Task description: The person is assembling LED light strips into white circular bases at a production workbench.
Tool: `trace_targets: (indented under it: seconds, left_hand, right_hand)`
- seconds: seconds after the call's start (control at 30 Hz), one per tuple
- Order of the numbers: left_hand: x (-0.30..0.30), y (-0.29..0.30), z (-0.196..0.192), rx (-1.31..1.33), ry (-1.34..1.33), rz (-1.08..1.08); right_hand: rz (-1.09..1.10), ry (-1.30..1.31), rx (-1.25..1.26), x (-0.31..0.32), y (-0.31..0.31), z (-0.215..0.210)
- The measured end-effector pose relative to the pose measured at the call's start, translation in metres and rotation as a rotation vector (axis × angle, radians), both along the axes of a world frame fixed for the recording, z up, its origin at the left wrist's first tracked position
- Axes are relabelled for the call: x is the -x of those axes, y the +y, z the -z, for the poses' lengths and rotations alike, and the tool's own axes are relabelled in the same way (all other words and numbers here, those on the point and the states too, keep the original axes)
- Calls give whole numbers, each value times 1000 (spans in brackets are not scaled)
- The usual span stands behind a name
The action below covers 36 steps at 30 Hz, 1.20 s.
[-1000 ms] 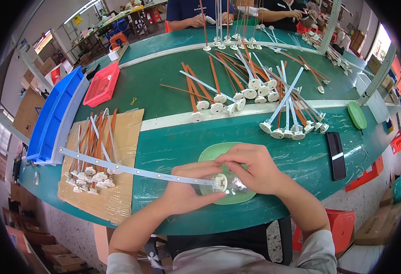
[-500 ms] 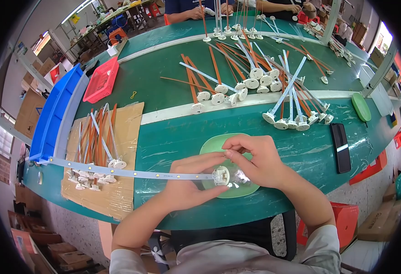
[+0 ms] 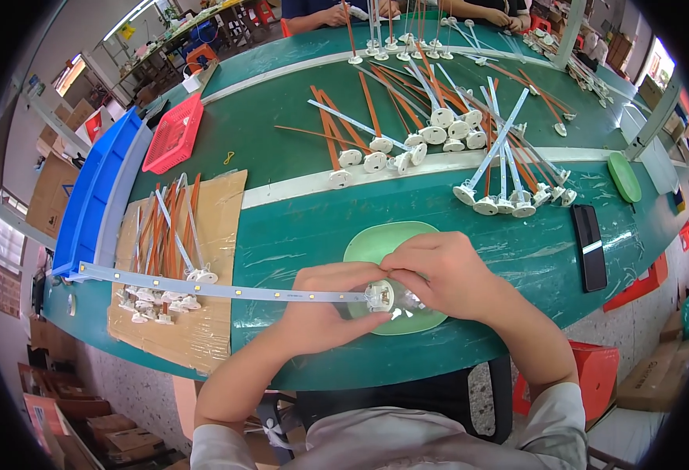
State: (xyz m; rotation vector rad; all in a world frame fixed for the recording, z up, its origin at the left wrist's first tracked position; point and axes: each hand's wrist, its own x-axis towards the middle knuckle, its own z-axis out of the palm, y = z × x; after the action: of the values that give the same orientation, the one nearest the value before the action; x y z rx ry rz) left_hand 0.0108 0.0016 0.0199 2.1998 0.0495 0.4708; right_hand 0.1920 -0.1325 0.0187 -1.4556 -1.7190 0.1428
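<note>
A: White LED strip [image 3: 203, 288], long and thin, runs from middle left of frame to centre; its right end meets a white round end cap [image 3: 379, 295]; who holds what?

B: Left hand [image 3: 325, 309] closed around the strip's end, fingers pinching right at the cap; right hand [image 3: 442, 274] curled over the cap from the right, fingertips gripping it; both hands touching each other, lower centre of frame.

A: Under them?

B: Pale green oval tray [image 3: 376, 243] on the green table [image 3: 297, 235]; hands hover over its near half; a few small clear bits in it, too blurred to tell.

A: Rest?

B: Cardboard sheet [image 3: 211, 337] at left with a pile of orange and white strips [image 3: 164, 235] with caps; blue bin [image 3: 94, 196] and red basket [image 3: 174, 135] upper left; bigger heap of capped strips [image 3: 438, 117] upper centre; black phone [image 3: 590, 247] at right; another person's hands [image 3: 337, 14] at top edge.
</note>
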Motion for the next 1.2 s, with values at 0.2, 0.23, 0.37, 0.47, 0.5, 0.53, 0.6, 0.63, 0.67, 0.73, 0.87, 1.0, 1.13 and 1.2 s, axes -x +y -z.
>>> trace_targets:
  seconds: [0.2,0.23,0.37,0.47,0.5,0.53,0.6,0.63,0.67,0.73,0.87,1.0,1.13,1.2]
  left_hand:
    - [0,2,0,-19,-9,-16]
    - [1,2,1,-48,-8,-5]
    - [2,0,-1,-133,-76,13]
    - [-1,2,-7,-61,-92,-6]
    - [1,3,-7,-63,-92,-9]
    - [3,6,-7,-19,-70,13]
    - [6,8,-1,17,-47,30]
    - [8,7,7,277,-102,21]
    - [11,6,13,537,-157,12]
    - [14,8,20,657,-224,34]
    - [14,8,25,789,-266,73]
    - [14,6,28,780,-287,134]
    - [13,7,27,753,-295,119]
    - [13,8,27,740,-297,110]
  right_hand:
    - [29,62,5,-7,-1,-9]
    - [43,109,27,-9,-1,-11]
    - [116,490,160,-4,-3,-12]
    - [48,653,172,-4,-3,-9]
    - [44,652,171,-4,-4,-13]
    - [37,617,182,-3,-6,-18]
    - [24,581,188,-2,-6,-19]
    - [33,649,113,1,-6,-16]
    - [41,718,37,5,-7,-13]
    - [27,577,-24,12,-9,-12]
    - [-8,409,-119,26,-10,-12]
    - [-52,416,-174,26,-7,-8]
    - [-69,380,-189,25,-5,-8]
    - [-79,374,-187,25,-5,-7]
